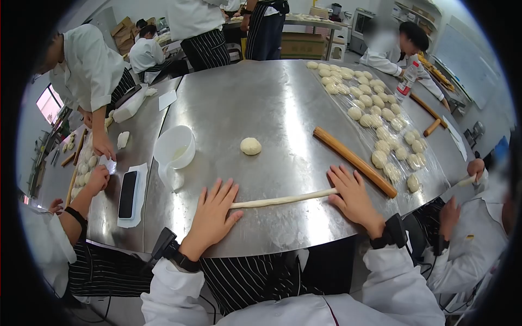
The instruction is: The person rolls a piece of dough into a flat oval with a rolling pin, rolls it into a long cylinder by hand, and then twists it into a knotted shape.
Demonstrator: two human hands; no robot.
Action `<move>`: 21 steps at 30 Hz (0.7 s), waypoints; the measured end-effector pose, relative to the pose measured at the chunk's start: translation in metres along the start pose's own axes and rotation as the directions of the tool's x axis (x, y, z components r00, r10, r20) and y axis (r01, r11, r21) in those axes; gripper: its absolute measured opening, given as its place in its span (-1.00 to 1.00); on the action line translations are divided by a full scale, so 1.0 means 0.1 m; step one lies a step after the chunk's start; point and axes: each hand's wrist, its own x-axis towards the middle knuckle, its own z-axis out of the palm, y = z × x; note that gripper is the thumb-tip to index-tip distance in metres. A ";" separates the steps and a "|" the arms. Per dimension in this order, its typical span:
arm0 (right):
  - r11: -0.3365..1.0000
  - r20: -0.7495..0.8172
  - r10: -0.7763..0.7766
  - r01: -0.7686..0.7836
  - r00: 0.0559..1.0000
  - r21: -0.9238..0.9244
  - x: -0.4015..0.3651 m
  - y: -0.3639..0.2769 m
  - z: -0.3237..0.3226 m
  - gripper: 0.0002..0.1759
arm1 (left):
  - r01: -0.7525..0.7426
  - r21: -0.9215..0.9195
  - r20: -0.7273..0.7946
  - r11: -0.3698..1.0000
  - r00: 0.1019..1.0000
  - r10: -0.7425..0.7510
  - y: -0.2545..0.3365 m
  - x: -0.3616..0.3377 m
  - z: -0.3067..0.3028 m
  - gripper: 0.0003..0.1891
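A long, thin dough rope (283,201) lies crosswise on the steel table near its front edge. My left hand (213,213) rests flat on the rope's left end, fingers stretched out and pointing away from me. At the other end, my right hand (354,200) is also flat, with its fingers spread over the dough. Both palms hide the tips of the rope. Beyond it, a single round dough ball (250,146) sits on the bare metal. A wooden rolling pin (356,162) lies slanted just past my right hand.
A white plastic jug (166,145) and a phone (128,194) on a white cloth are at left. Many dough pieces (376,110) lie on plastic film at right, near a bottle (406,80). Co-workers' hands (100,176) work at left; another person sits close at right.
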 end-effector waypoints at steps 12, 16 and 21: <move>0.993 -0.048 0.118 -0.118 0.992 -0.006 -0.34 0.30 -0.13 -0.15 | 0.112 0.035 -0.015 0.993 0.994 -0.111 -0.22 -0.23 -0.03 -0.25; 0.964 -0.058 0.120 -0.102 0.991 0.247 -0.36 0.26 -0.31 -0.25 | 0.206 -0.105 -0.194 0.973 0.955 -0.223 -0.07 -0.42 -0.11 -0.27; 0.938 -0.169 -0.024 0.081 0.985 0.338 -0.19 0.20 -0.08 -0.57 | 0.117 -0.595 -0.122 0.795 0.965 -0.234 0.56 -0.55 -0.16 -0.67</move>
